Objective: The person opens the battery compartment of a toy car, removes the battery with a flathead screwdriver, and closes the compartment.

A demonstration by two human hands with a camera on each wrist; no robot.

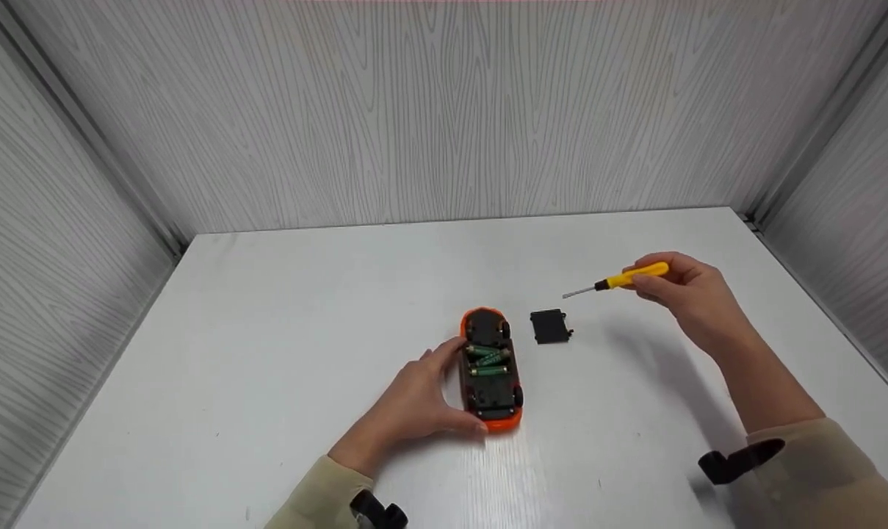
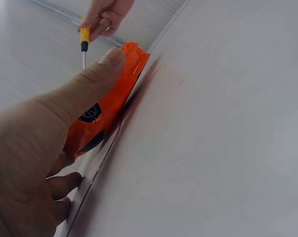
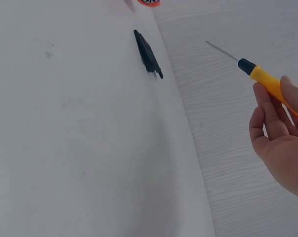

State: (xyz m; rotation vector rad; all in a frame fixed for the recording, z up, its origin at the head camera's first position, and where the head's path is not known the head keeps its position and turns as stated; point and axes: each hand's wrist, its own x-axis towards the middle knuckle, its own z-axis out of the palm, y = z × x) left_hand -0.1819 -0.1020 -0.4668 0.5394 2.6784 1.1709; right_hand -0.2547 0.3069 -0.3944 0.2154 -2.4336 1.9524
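Note:
An orange toy car [image 1: 498, 425] lies upside down on the white table, its black underside facing up. Green batteries [image 1: 489, 371] show in its uncovered battery compartment, one lying slantwise. My left hand [image 1: 414, 400] grips the car from the left, thumb at the near end and fingers along the side. In the left wrist view the thumb presses the orange body [image 2: 120, 91]. My right hand [image 1: 690, 297] pinches a screwdriver [image 1: 638, 275] by its yellow handle, raised above the table, with the metal shaft pointing left. Just right of the car lies a black battery cover [image 1: 551, 326], below the screwdriver tip in the head view.
The white table [image 1: 282, 316] reaches back to a grey wood-grain wall [image 1: 444, 117]. Similar panels stand on the left [image 1: 47, 220] and right [image 1: 855, 206]. Dark wrist-camera mounts [image 1: 741, 461] sit on both sleeves.

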